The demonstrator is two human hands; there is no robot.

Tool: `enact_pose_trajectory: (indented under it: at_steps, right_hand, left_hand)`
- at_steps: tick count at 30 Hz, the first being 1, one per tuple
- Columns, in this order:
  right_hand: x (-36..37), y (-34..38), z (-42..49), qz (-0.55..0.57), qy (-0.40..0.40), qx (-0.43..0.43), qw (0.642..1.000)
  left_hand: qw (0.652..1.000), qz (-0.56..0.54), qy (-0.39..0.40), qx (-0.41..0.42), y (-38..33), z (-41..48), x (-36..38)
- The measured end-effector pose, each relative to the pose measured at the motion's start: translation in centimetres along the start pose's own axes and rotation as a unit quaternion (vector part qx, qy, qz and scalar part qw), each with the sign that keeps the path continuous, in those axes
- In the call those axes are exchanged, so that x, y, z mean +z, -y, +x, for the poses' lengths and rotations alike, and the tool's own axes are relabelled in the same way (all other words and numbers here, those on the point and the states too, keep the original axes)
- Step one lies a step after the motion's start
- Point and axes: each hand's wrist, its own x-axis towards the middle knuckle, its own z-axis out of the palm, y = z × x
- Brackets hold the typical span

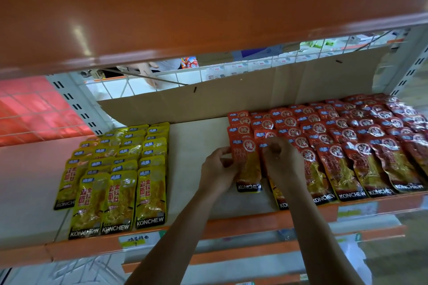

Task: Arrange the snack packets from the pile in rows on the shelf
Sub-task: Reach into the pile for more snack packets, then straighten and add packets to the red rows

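Red snack packets lie in overlapping rows across the right half of the shelf. Yellow snack packets lie in rows at the left. My left hand grips the left edge of the front red packet in the leftmost red row. My right hand pinches the top of the neighbouring red packet, whose lower end shows under my wrist. Both forearms reach in from the bottom of the view.
A cardboard sheet stands along the back of the shelf. An orange shelf hangs close overhead. A bare strip of shelf lies between the yellow and red rows. The orange front rail carries price tags. Another person's hand shows behind the wire grid.
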Motion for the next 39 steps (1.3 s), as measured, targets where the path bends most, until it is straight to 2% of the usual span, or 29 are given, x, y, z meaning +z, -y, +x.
enact_pose_trajectory:
  at_steps: [6, 11, 19, 22, 28, 33, 39]
  right_hand:
    - [0.4, -0.2, -0.1, -0.042, -0.034, -0.028, 0.998]
    - [0.9, -0.5, 0.0, -0.061, -0.029, -0.031, 0.997]
    - [2.1, 0.3, -0.9, -0.08, -0.025, -0.057, 0.995]
    - [2.8, 1.1, -1.3, -0.103, -0.024, -0.077, 0.991]
    - [7.6, 4.5, -2.9, -0.125, 0.015, -0.154, 0.98]
    - [13.6, 9.0, -5.2, -0.105, 0.05, -0.25, 0.961]
    - [23.2, 15.9, -8.8, -0.113, 0.091, -0.333, 0.932]
  left_hand:
    - [0.996, 0.088, -0.018, 0.023, 0.4, -0.9, 0.2]
    - [0.984, 0.167, -0.052, 0.044, 0.3, -1.3, 0.6]
    - [0.971, 0.232, -0.04, 0.042, 0.0, -0.9, 0.8]
    - [0.96, 0.262, -0.064, 0.071, -0.1, -0.9, -0.6]
    - [0.924, 0.289, -0.163, 0.188, 0.8, -0.8, -6.4]
    - [0.886, 0.354, -0.235, 0.187, 2.7, -1.6, -13.5]
    - [0.864, 0.393, -0.277, 0.148, 7.0, -2.6, -25.4]
